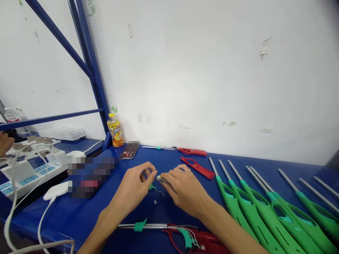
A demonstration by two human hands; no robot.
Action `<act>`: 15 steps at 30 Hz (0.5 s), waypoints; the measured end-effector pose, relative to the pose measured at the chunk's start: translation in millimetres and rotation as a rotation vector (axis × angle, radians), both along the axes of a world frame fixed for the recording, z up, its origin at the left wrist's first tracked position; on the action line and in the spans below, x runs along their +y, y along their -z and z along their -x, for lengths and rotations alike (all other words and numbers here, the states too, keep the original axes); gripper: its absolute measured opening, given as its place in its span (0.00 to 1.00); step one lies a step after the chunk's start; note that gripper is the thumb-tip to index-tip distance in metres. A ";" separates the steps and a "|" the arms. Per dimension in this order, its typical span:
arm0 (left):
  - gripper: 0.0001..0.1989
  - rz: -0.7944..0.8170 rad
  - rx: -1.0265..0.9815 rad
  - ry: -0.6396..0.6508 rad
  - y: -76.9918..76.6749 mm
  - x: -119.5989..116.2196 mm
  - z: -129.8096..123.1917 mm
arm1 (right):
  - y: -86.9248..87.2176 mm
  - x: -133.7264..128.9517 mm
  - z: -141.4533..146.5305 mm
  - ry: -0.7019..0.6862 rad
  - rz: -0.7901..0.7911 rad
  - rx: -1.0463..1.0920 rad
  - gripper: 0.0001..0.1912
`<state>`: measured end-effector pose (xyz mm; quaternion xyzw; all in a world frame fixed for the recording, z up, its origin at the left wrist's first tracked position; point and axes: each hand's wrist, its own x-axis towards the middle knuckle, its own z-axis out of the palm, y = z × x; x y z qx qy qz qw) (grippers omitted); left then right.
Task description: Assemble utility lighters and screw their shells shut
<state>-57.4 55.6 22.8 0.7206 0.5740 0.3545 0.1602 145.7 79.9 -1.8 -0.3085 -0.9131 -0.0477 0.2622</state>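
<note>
Over the middle of the blue table, my left hand (136, 181) has its thumb and index fingertips pinched together. Whatever they hold, if anything, is too small to make out. Close beside it, my right hand (186, 185) grips a small silvery metal part (159, 178) whose kind I cannot tell. Below the hands lie a small green piece (152, 187), a tiny whitish square piece (155, 202) and thin slivers. Nearest to me is an opened red lighter (209, 242) with a metal tube, green tape and white wires, partly behind my right forearm.
Several green long-necked lighters (254, 208) line the right side. Along the wall lie another red lighter (193, 151) and a red shell half (200, 168). A phone (130, 151), juice bottle (115, 132), power strip (29, 178) and white cables are left. Another person's hand (5, 143) shows far left.
</note>
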 end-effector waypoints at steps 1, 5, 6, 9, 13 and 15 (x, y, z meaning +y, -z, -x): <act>0.15 -0.004 -0.014 0.006 -0.1 0.3 -0.7 | -0.3 -0.2 0.5 -0.005 0.013 0.000 0.09; 0.14 -0.033 -0.072 -0.003 -0.7 -0.1 -1.3 | -0.4 -0.1 1.3 -0.020 0.084 0.030 0.10; 0.14 -0.032 -0.092 -0.005 -0.7 -0.4 -1.2 | -0.5 -0.4 1.5 -0.017 0.107 0.052 0.10; 0.14 -0.016 -0.166 -0.011 -0.6 -1.6 -1.0 | -1.5 -2.9 3.1 0.009 0.204 0.159 0.09; 0.13 -0.005 -0.288 -0.025 -4.4 -3.7 -1.8 | -4.7 -7.4 6.6 0.017 0.387 0.319 0.04; 0.14 -0.005 -0.348 -0.026 -8.5 -5.1 -2.8 | -6.7 -8.6 7.9 -0.008 0.466 0.372 0.04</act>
